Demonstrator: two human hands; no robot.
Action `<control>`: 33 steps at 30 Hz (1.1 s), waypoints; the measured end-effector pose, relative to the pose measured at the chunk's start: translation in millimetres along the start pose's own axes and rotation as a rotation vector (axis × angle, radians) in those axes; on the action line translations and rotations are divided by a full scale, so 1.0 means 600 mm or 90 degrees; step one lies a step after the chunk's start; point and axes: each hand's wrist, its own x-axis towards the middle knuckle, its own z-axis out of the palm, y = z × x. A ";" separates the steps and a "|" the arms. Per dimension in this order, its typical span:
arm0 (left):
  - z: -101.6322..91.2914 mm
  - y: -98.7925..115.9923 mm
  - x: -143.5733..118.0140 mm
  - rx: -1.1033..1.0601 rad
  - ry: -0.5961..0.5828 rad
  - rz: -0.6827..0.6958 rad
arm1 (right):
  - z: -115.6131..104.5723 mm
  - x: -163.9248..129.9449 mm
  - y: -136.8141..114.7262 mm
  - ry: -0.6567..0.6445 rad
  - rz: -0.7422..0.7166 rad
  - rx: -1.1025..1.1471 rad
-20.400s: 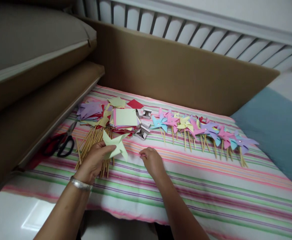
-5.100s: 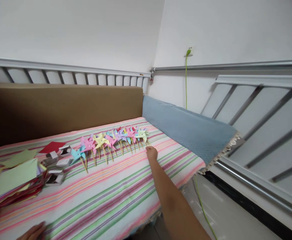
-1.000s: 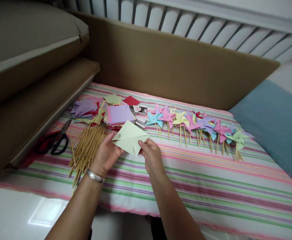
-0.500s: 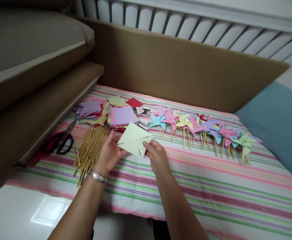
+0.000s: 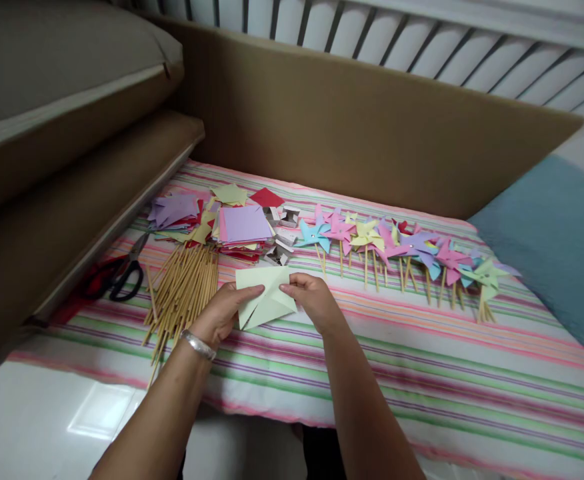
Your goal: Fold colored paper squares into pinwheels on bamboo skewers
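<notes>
step: folding pale-green paper square (image 5: 265, 298) | left hand (image 5: 222, 317) and right hand (image 5: 311, 301) both pinched its edges, above striped bed cover (image 5: 422, 373) | sticks (image 5: 182, 297) at 9 o'clock, pinwheels (image 5: 402, 250) at 2 | next likely needed corners drawn to centre

You are in a home, at a bed used for paper craft. Under your fingers (image 5: 252, 291) lies a striped bedsheet (image 5: 422, 373); beyond them stands a brown padded headboard (image 5: 352, 133) against white metal railings (image 5: 422, 60). To their left a cushion (image 5: 47, 73) is stacked, and far right lies a blue blanket (image 5: 557, 247).
</notes>
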 end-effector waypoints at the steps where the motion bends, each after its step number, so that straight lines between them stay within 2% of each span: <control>1: -0.001 -0.002 0.002 -0.005 0.018 0.009 | 0.000 0.001 0.001 0.028 -0.025 -0.026; 5: -0.003 -0.002 0.010 -0.060 0.094 0.071 | 0.013 -0.006 -0.004 0.227 -0.239 -0.194; 6: -0.003 -0.001 0.011 -0.077 0.115 0.083 | 0.020 -0.011 -0.005 0.252 -0.298 -0.238; 8: -0.003 0.002 0.013 -0.109 0.149 0.104 | 0.037 -0.022 -0.007 0.231 -0.391 -0.302; 12: -0.005 0.009 0.015 -0.178 0.187 0.144 | 0.071 -0.039 0.003 0.094 -0.495 -0.399; 15: -0.007 0.011 0.015 -0.222 0.196 0.164 | 0.084 -0.042 0.014 0.036 -0.528 -0.473; 18: -0.006 0.010 0.014 -0.240 0.198 0.170 | 0.091 -0.042 0.020 0.011 -0.528 -0.532; 25: 0.001 0.009 0.013 -0.248 0.224 0.177 | 0.098 -0.035 0.028 0.005 -0.527 -0.569; 33: -0.002 0.010 0.016 -0.258 0.220 0.145 | 0.092 -0.034 0.034 0.010 -0.538 -0.574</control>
